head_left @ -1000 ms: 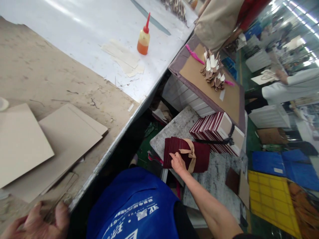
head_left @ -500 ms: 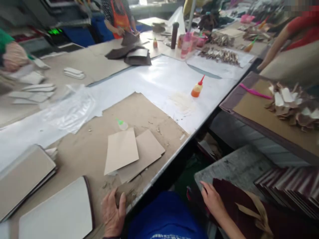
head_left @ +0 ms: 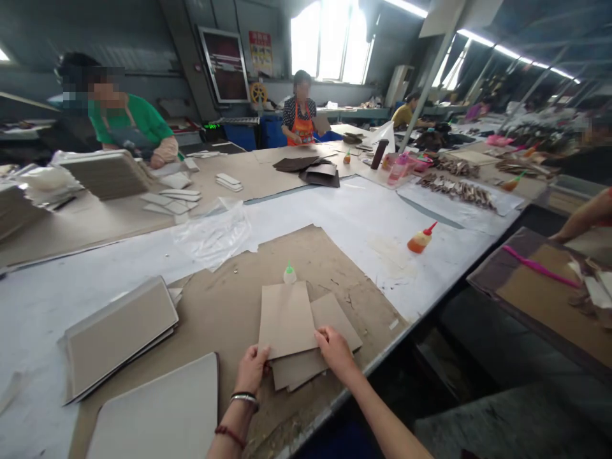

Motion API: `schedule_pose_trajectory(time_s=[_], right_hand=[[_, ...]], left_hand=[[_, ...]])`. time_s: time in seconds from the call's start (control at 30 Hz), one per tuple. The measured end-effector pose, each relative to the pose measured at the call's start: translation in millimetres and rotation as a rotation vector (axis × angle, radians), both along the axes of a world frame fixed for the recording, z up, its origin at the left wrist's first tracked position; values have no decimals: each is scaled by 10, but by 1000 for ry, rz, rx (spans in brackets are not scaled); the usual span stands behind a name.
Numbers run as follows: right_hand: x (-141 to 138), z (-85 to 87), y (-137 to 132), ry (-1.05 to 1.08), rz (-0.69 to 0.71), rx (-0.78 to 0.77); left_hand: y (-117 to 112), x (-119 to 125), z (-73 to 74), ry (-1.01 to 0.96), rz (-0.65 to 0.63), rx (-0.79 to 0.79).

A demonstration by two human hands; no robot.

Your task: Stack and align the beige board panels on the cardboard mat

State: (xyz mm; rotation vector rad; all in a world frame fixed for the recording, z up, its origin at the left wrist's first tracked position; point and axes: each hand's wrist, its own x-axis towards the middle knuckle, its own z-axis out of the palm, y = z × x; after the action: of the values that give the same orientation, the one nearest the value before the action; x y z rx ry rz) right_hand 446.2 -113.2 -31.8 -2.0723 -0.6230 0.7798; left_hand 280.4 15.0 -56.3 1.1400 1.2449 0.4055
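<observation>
Both my hands hold a beige cardboard sheet [head_left: 287,319] by its near corners. My left hand [head_left: 253,368] pinches the lower left corner, a bracelet and a red cord on its wrist. On the right edge, near the lower corner, my right hand [head_left: 333,350] is closed with thumb and fingers. Beneath it, more cardboard sheets [head_left: 342,319] lie overlapping on the brown paper cover. Just beyond the held sheet stands a small glue bottle [head_left: 289,274] with a green tip. Left of my hands lies a pale panel [head_left: 157,414] with a dark edge.
A stack of edged panels [head_left: 122,331] lies at left. A red-tipped bottle [head_left: 421,239] stands on white sheeting, and crumpled clear plastic [head_left: 215,233] lies farther left. Co-workers [head_left: 134,127] stand across the table. A side table [head_left: 540,287] with a pink tool is at right.
My left hand has moved from the table edge onto the sheet. My right hand has come over from the dark material at right and grips the sheet too. The view has tilted up.
</observation>
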Motion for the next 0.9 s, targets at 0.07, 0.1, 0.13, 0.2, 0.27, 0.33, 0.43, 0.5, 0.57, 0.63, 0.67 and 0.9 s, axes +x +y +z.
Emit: schedule_pose_trajectory(time_s=[0.07, 0.1, 0.13, 0.2, 0.27, 0.33, 0.43, 0.5, 0.57, 0.63, 0.67, 0.9], right_hand=[[-77, 0, 41, 129, -8, -32], [-111, 17, 24, 202, -8, -43], [-144, 48, -11, 273, -6, -52], [-217, 131, -114, 393, 12, -68], [-316, 208, -217, 502, 15, -67], [-453, 235, -287, 604, -68, -6], [-688, 175, -321, 723, -332, 123], [-787, 128, -328, 807, -378, 84], [-763, 132, -348, 875, -199, -76], [-574, 188, -384, 768, 40, -227], [-420, 220, -401, 618, 118, -257], [742, 25, -361, -409, 88, -344]], left_hand=[[3, -22, 1, -127, 59, -109], [13, -49, 23, -176, 62, -142], [34, -83, 54, -216, 36, -176], [97, -158, 121, -246, -61, -234], [160, -214, 168, -234, -164, -268], [181, -232, 184, -181, -187, -241], [111, -194, 171, -28, -56, -122], [26, -145, 158, 57, 32, -61], [-54, -90, 155, 89, 60, -36], [-113, -35, 162, 106, 54, -37], [-135, -7, 167, 113, 50, -45], [-252, 185, 189, 49, 11, 14]])
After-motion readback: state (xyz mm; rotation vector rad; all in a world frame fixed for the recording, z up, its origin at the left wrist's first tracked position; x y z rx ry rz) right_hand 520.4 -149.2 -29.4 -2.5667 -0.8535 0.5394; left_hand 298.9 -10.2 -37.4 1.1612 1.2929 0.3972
